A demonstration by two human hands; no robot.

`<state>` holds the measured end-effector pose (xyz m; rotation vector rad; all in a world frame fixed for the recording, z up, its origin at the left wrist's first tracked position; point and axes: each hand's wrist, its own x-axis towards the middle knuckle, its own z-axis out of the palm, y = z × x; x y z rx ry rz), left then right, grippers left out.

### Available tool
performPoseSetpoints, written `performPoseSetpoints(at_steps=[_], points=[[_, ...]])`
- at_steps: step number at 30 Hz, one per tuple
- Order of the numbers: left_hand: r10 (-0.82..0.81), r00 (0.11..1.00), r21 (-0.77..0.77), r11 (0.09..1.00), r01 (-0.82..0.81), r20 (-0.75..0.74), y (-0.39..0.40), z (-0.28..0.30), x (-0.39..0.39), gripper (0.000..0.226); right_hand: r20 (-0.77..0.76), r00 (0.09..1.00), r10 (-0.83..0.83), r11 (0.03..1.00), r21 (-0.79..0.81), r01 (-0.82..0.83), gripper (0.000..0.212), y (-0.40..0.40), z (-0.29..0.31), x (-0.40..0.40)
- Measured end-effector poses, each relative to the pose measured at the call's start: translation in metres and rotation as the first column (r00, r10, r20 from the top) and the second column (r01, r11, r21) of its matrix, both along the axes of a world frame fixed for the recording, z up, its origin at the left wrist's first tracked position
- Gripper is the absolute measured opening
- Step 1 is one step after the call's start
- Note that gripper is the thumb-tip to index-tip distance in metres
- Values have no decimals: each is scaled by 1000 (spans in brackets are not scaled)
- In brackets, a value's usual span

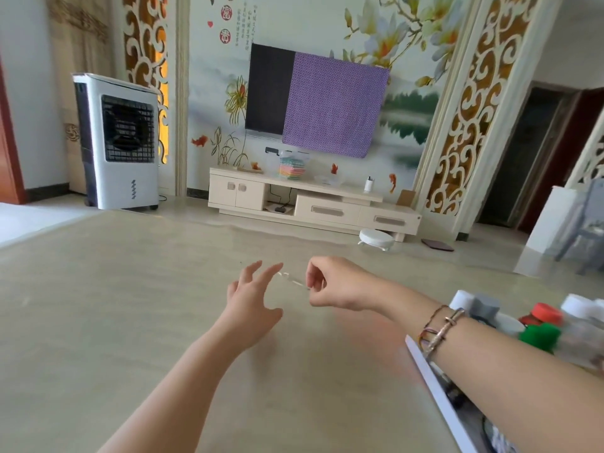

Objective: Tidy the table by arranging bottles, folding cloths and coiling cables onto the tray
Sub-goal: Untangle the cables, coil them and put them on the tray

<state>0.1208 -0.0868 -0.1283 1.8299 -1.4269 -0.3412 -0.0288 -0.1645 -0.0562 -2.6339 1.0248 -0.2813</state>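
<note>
Here the thing in hand is a small clear strip [292, 280], maybe a twist tie or a scrap of plastic; blur keeps me from naming it better. It spans the gap between my two hands, above the table [130, 322]. My right hand [330, 284] has its fingers curled in and pinches the strip's near end between thumb and forefinger. My left hand [251, 297] is spread, fingers straight and apart, its fingertips [276, 267] just at the strip's far end; I cannot tell whether they touch it.

I judge the strip to be very light, thin and limp or only slightly springy, and slick, so it would slip from a loose hold. A firm pinch near each end looks the safest way to take it.

Out past my right wrist, beyond the bracelets [439, 328], sits the white tray [434, 387], with capped bottles [575, 325] standing behind my forearm; dark things lie in the tray's near part, possibly cables, too hidden to tell.
</note>
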Motion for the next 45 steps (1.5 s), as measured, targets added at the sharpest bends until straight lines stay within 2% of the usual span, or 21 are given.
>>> performPoseSetpoints(at_steps=[3, 5, 8, 10, 13, 15, 18, 21, 24, 27, 30, 32, 34, 36, 39, 41, 43, 45], points=[[-79, 994, -24, 996, 81, 80, 16, 8, -8, 66, 109, 993, 48, 996, 68, -56, 15, 25, 21, -9], [-97, 992, -78, 992, 104, 80, 26, 17, -13, 56, 201, 976, 78, 988, 119, -103, 15, 40, 32, -15], [-189, 973, -155, 973, 169, -130, 45, 36, -21, 45, 355, 930, 91, 963, 206, -173, 11, 60, 45, -23], [-274, 921, -177, 957, 231, -277, 58, 46, -25, 53, 452, 889, 77, 946, 249, -208, 9, 68, 51, -25], [-357, 840, -201, 933, 299, -407, 72, 53, -31, 57, 563, 826, 30, 914, 320, -251, 9, 77, 57, -24], [-373, 819, -222, 927, 303, -436, 75, 51, -38, 42, 608, 794, 4, 882, 371, -289, 11, 81, 61, -22], [-348, 839, -226, 935, 275, -419, 76, 48, -44, 19, 675, 736, -46, 824, 442, -354, 14, 83, 65, -19], [-361, 842, -214, 931, 297, -401, 72, 49, -42, 18, 694, 709, -128, 797, 497, -343, 16, 79, 64, -18], [-320, 873, -146, 947, 285, -368, 64, 46, -34, 22, 638, 734, -232, 830, 523, -192, 16, 70, 54, -24], [-263, 924, -3, 962, 273, -278, 59, 41, -25, 21, 473, 824, -311, 860, 510, 32, 17, 62, 35, -32], [-220, 973, 129, 969, 210, 68, 59, 36, -22, 19, 287, 895, -342, 874, 447, 190, 17, 57, 13, -33], [-216, 938, 176, 969, 173, 272, 61, 30, -21, 19, 193, 923, -333, 886, 400, 236, 16, 53, -2, -30], [-218, 889, 253, 960, 121, 402, 63, 22, -22, 18, 99, 945, -313, 903, 341, 263, 15, 49, -16, -25], [-222, 846, 319, 945, 65, 485, 66, 18, -26, 28, 18, 960, -279, 934, 236, 267, 13, 47, -26, -24], [-261, 816, 387, 921, 51, 515, 68, 18, -31, 43, -105, 972, -212, 976, -71, 206, 18, 46, -35, -24], [-290, 801, 413, 909, 58, 524, 68, 18, -36, 45, -111, 983, -146, 971, -204, 121, 21, 44, -43, -23], [-295, 784, 412, 910, 55, 547, 66, 17, -39, 38, -99, 995, -9, 978, -208, -12, 29, 45, -47, -23], [-288, 755, 402, 915, 35, 589, 64, 16, -42, 34, -134, 982, 129, 980, -132, -147, 40, 48, -47, -26]])
